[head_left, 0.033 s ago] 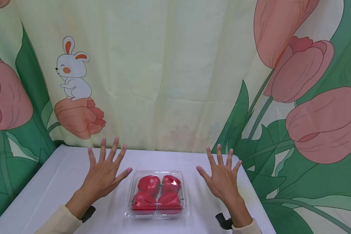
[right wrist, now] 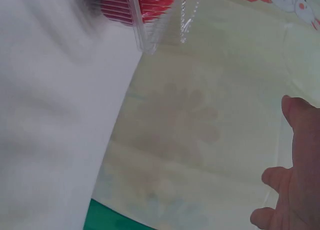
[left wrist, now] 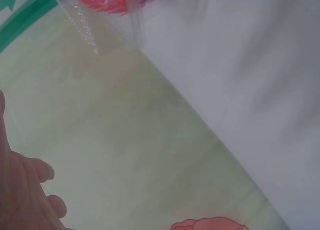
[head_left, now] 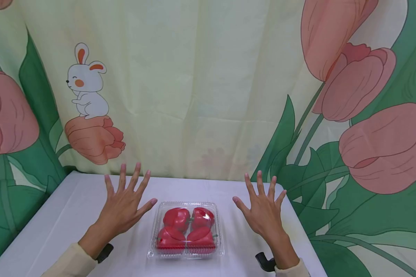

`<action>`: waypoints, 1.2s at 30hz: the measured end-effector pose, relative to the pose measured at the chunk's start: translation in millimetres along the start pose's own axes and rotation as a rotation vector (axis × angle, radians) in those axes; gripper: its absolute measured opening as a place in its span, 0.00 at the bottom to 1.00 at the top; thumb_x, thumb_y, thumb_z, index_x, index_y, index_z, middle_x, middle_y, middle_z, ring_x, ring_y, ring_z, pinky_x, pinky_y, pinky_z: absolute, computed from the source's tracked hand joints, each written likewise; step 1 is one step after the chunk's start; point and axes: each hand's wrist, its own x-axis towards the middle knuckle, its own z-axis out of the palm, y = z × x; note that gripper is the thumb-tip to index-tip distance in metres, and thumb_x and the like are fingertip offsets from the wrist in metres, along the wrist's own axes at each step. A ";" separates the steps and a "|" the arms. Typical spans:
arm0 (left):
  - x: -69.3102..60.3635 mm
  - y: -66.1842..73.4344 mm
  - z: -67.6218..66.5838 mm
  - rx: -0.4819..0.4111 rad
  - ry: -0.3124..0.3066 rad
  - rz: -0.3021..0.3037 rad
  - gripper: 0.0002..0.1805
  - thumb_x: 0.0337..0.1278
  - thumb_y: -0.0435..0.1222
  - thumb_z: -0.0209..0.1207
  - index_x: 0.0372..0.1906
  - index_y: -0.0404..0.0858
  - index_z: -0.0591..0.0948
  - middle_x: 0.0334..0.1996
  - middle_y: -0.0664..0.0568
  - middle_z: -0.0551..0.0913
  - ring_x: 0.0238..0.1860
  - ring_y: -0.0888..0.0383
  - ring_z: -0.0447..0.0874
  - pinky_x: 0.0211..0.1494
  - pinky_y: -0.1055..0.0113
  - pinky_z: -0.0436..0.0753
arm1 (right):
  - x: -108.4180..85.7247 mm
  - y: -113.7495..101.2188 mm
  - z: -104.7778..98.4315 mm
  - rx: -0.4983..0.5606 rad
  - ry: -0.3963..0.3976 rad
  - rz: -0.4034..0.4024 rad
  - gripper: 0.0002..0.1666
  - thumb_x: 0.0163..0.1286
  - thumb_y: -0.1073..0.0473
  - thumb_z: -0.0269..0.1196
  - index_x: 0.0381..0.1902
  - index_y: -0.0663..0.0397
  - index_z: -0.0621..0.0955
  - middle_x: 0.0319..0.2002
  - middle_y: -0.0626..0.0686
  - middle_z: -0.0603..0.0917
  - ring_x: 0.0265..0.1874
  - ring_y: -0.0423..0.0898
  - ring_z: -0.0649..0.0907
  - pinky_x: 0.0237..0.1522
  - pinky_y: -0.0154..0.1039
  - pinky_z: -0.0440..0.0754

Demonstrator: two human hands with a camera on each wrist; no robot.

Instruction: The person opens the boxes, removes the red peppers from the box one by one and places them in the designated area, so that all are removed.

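Observation:
A clear plastic clamshell box (head_left: 221, 251) stands on the white table, its lid down. Several red bell peppers (head_left: 176, 219) show through it, with bits of green stem. My left hand (head_left: 122, 211) is held to the left of the box, fingers spread and straight, touching nothing. On the other side my right hand (head_left: 264, 214) is likewise spread, apart from the box. The left wrist view catches part of the left hand (left wrist: 22, 192) and a corner of the box (left wrist: 136, 33). In the right wrist view, part of the right hand (right wrist: 302, 175) appears at the right edge.
The white table (head_left: 52, 238) ends at a pale curtain (head_left: 194, 96) printed with tulips and a rabbit (head_left: 90, 104). A dark wrist mount (head_left: 105, 253) sits at the left wrist and another mount (head_left: 265, 262) at the right.

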 end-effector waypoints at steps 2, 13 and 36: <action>-0.3 0.9 0.1 0.001 -0.001 -0.001 0.52 0.67 0.69 0.52 0.86 0.45 0.56 0.88 0.39 0.42 0.86 0.28 0.26 0.74 0.15 0.33 | -1.0 0.1 -0.2 0.001 0.010 -0.004 0.56 0.70 0.21 0.55 0.87 0.33 0.52 0.87 0.59 0.44 0.83 0.75 0.35 0.72 0.85 0.30; 2.5 9.3 -0.9 -0.066 -0.009 -0.021 0.50 0.65 0.65 0.58 0.86 0.47 0.58 0.87 0.36 0.46 0.86 0.27 0.34 0.74 0.15 0.37 | -8.8 -5.2 -2.0 0.037 0.108 -0.021 0.55 0.68 0.27 0.63 0.86 0.33 0.58 0.86 0.63 0.55 0.82 0.75 0.54 0.76 0.82 0.46; -38.0 -3.8 35.7 -1.231 -0.211 -0.509 0.33 0.73 0.44 0.65 0.79 0.50 0.70 0.75 0.43 0.75 0.64 0.45 0.86 0.60 0.62 0.88 | -60.3 -66.8 39.5 0.452 0.498 -0.201 0.43 0.54 0.49 0.82 0.69 0.41 0.82 0.59 0.48 0.85 0.57 0.45 0.81 0.50 0.55 0.90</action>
